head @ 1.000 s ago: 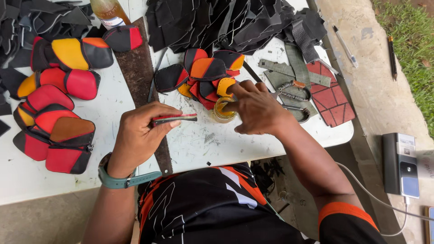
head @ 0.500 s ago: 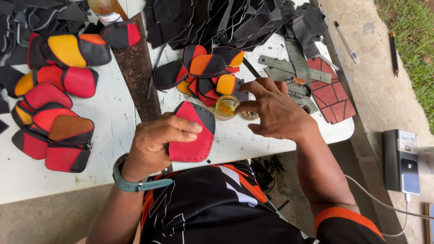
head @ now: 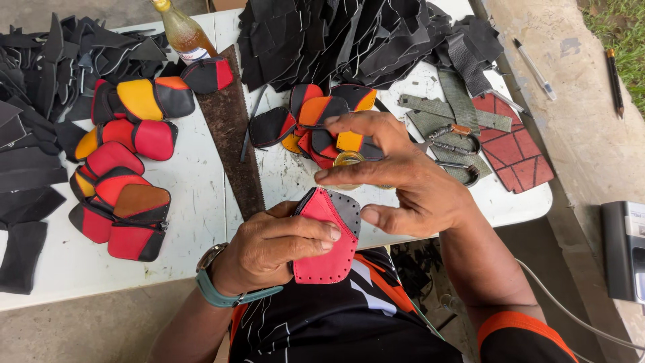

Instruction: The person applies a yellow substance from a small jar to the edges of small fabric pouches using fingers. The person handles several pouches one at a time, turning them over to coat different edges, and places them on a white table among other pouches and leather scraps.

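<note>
**Red panel now flat in the left hand, right hand lifted off the jar**

A second ago the left hand (head: 269, 252) pinched the red panel (head: 327, 242) edge-on over the surface (head: 201, 195), so only a thin strip showed, while the right hand (head: 410, 185) reached down at the small jar (head: 348, 160). Half a second ago the panel had turned face-up and the right fingertips were at the jar's mouth. Now the panel sits closer to the body, at the near edge of the surface, its red face and punched border plain to see with a grey-black layer showing behind the top corner. The right hand has come away from the jar and hangs just above the panel. Judging by this, the work has passed from the jar to the panel itself.

The left hand lies palm down, its fingers (head: 306, 234) closed across the panel's left half, thumb beneath, gripping it. The right hand is arched, index finger stretched left over the panel's top, thumb (head: 386, 218) near its right edge, the other fingers curled upward; it holds nothing I can make out, and whether a fingertip touches the panel I cannot tell.

Piles of sewn panels (head: 121, 195) lie to the left.
</note>
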